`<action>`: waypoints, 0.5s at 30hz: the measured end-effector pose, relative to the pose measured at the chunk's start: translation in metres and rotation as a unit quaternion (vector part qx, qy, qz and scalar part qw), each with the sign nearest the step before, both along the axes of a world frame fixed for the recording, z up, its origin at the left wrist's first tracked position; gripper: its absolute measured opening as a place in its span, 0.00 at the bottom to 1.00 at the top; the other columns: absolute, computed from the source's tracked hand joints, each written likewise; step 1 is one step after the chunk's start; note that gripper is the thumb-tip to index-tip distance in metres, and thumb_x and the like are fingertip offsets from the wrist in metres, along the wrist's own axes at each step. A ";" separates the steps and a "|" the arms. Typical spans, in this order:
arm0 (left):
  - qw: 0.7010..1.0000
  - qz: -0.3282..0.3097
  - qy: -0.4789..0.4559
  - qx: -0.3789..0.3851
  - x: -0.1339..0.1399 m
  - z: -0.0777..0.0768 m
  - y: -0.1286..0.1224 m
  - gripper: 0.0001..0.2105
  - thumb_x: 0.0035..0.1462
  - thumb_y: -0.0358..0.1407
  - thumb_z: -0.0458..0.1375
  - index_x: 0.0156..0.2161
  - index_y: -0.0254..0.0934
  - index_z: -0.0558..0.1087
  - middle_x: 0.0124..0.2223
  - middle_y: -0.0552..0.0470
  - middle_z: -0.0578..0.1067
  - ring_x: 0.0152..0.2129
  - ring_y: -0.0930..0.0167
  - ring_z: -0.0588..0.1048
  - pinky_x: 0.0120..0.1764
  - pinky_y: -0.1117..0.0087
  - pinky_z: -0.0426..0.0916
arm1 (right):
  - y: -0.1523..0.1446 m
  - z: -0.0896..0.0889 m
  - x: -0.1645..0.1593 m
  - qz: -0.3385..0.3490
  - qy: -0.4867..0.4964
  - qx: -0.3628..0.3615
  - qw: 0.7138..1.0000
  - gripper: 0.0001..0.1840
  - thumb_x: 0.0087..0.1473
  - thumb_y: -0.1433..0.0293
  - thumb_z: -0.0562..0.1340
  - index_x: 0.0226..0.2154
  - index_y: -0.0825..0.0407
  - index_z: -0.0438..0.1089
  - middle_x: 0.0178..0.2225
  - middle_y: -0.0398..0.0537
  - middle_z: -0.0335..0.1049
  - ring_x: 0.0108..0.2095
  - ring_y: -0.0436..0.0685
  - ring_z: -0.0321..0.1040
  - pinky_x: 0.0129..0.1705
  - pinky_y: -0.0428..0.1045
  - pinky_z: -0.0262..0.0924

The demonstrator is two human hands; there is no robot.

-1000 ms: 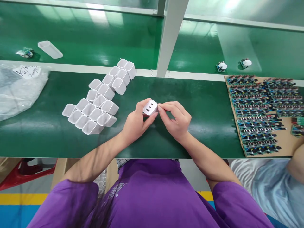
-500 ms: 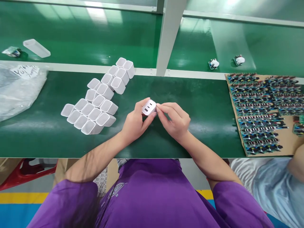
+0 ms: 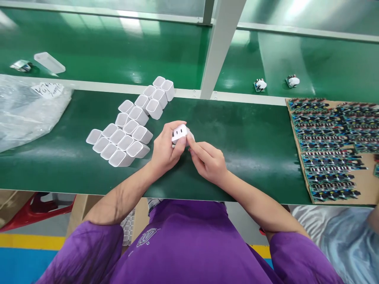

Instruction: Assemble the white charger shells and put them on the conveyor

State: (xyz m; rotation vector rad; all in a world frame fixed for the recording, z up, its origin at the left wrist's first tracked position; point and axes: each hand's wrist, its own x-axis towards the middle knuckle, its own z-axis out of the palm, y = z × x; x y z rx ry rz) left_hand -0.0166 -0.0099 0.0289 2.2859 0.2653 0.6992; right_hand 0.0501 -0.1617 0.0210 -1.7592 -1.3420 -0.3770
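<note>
A white charger casing (image 3: 179,133) with dark port slots on its end face is gripped between the thumb and fingers of my left hand (image 3: 164,146). The slotted face points up toward me. My right hand (image 3: 211,161) has its fingers together against the casing's right side, near my left thumb; whether it pinches anything there is hard to see. Left of my hands, several white open-ended charger shells (image 3: 125,142) stand grouped on the green workbench (image 3: 251,150).
Several rows of circuit boards (image 3: 328,150) lie on cardboard (image 3: 370,189) at right. A clear plastic bag (image 3: 29,114) rests at far left. Two small board pieces (image 3: 260,85) and a lone white shell (image 3: 49,62) sit beyond the bench edge, behind a metal post (image 3: 222,47). A co-worker's sleeve (image 3: 349,228) shows at lower right.
The casing has tilted and turned in my left hand. My right hand has moved down and left, its fingers now lower along the casing's side. The view has shifted slightly.
</note>
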 end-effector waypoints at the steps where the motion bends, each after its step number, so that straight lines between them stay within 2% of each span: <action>1: 1.000 -0.003 -0.004 -0.004 0.000 0.000 0.000 0.22 0.65 0.52 0.43 0.50 0.38 0.66 0.42 0.48 0.78 0.35 0.70 0.78 0.40 0.68 0.73 | -0.001 0.000 0.001 0.002 -0.006 -0.002 1.000 0.27 0.64 0.77 0.53 0.64 0.51 0.60 0.36 0.47 0.75 0.34 0.50 0.73 0.38 0.44 0.71; 5: 1.000 -0.007 0.005 -0.011 0.001 0.002 0.002 0.23 0.64 0.54 0.43 0.48 0.38 0.67 0.41 0.48 0.78 0.35 0.69 0.78 0.40 0.68 0.73 | -0.004 0.002 0.002 0.000 -0.013 -0.010 1.000 0.28 0.63 0.78 0.52 0.64 0.51 0.59 0.33 0.46 0.73 0.31 0.49 0.71 0.35 0.43 0.68; 9: 0.999 -0.018 0.035 -0.032 0.002 0.002 0.003 0.24 0.63 0.56 0.43 0.48 0.39 0.68 0.40 0.50 0.78 0.35 0.69 0.78 0.40 0.68 0.73 | -0.006 0.002 0.001 -0.006 0.015 -0.028 0.999 0.26 0.64 0.76 0.51 0.62 0.49 0.63 0.29 0.43 0.69 0.27 0.48 0.67 0.31 0.41 0.65; 15: 0.996 -0.052 0.037 -0.059 0.003 0.003 0.005 0.23 0.63 0.55 0.44 0.48 0.40 0.68 0.39 0.50 0.79 0.34 0.69 0.78 0.37 0.68 0.73 | -0.007 0.001 0.001 -0.021 0.016 -0.031 0.999 0.26 0.64 0.76 0.51 0.62 0.47 0.63 0.28 0.42 0.66 0.25 0.47 0.63 0.29 0.41 0.63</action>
